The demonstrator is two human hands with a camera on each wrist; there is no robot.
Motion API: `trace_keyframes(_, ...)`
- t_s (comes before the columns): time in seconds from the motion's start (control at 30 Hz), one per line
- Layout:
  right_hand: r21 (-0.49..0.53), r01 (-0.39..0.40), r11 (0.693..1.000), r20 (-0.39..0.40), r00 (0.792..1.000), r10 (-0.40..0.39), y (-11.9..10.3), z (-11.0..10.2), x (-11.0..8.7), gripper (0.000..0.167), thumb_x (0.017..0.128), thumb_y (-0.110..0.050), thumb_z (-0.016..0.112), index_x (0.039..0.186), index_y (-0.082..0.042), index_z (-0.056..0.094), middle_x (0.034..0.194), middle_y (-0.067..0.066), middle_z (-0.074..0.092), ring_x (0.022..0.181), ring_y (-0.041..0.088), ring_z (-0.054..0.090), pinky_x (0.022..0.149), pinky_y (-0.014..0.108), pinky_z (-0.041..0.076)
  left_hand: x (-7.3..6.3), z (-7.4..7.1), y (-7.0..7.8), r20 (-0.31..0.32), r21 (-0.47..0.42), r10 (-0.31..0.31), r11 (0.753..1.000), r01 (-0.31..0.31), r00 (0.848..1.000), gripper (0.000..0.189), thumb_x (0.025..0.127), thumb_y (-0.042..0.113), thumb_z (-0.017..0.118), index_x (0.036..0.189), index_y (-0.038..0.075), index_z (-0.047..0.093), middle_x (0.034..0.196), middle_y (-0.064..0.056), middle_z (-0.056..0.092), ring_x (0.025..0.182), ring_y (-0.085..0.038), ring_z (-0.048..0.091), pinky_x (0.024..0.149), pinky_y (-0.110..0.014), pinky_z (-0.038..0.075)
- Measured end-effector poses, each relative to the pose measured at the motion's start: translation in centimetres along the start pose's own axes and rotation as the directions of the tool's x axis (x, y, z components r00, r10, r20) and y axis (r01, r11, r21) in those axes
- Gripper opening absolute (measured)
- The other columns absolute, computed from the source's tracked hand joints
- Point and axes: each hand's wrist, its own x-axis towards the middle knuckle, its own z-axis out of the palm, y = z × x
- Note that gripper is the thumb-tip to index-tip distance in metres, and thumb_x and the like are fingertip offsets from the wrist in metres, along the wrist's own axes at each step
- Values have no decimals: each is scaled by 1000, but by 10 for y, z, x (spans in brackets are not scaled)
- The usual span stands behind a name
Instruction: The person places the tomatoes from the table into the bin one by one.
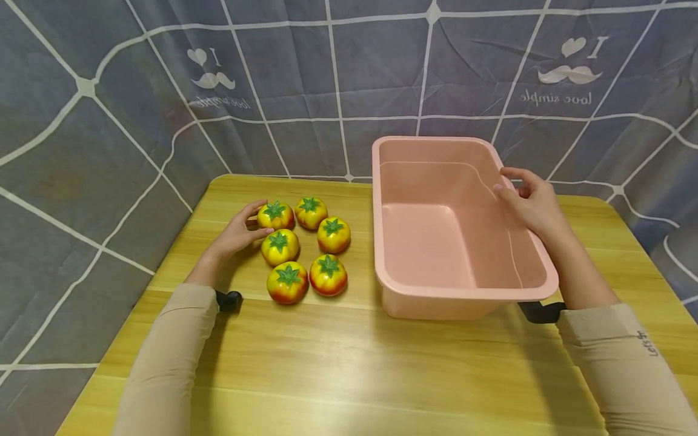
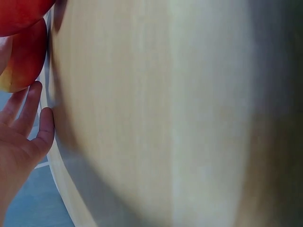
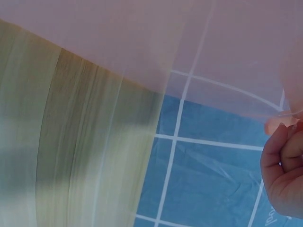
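Observation:
Several tomato-like toy fruits [image 1: 328,275], yellow and red with green leaf tops, stand in a cluster left of centre on the table. My left hand [image 1: 235,235] reaches to the back-left tomato [image 1: 275,215], thumb at its front and fingers at its far left side. In the left wrist view, spread fingers [image 2: 32,101] lie right at the red underside of a tomato [image 2: 26,59]. To the right stands a deep pink plastic basin [image 1: 466,293] with nothing inside. My right hand [image 1: 534,203] grips its right rim, thumb inside and fingers curled at the outside.
The wooden table [image 1: 305,369] ends at the back against a grey-blue curtain [image 1: 382,72] with white grid lines. Black straps [image 1: 229,301] circle both wrists below the beige sleeves. Bare wood shows between the tomatoes and the basin.

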Motion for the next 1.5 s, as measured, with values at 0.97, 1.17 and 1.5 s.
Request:
trace_keyframes(0.97,142,-28,989,32,999,24,1,-1,2,51,92,-16,55,136,2,38,58,-9,53,48,2,53,46,16,46,-6,-10,9,-78,31,-36,999,38,996,71,88,6,63,145,0,22,140,-31,28,119,-49,39,101,-56,31)
trace_keyframes(1.17,147,-33,989,43,999,26,1,-1,3,51,92,-17,54,137,1,38,62,-11,56,51,2,55,48,17,48,-8,-11,18,-95,73,-10,997,17,995,70,88,10,65,144,1,25,139,-29,32,118,-47,42,99,-54,35)
trace_keyframes(1.5,160,-19,987,22,1000,16,3,-1,2,50,91,-19,55,135,0,40,62,-14,57,51,0,55,48,15,47,-6,-13,36,-101,105,30,994,-19,994,72,87,16,67,145,5,25,139,-27,34,117,-45,44,94,-54,40)
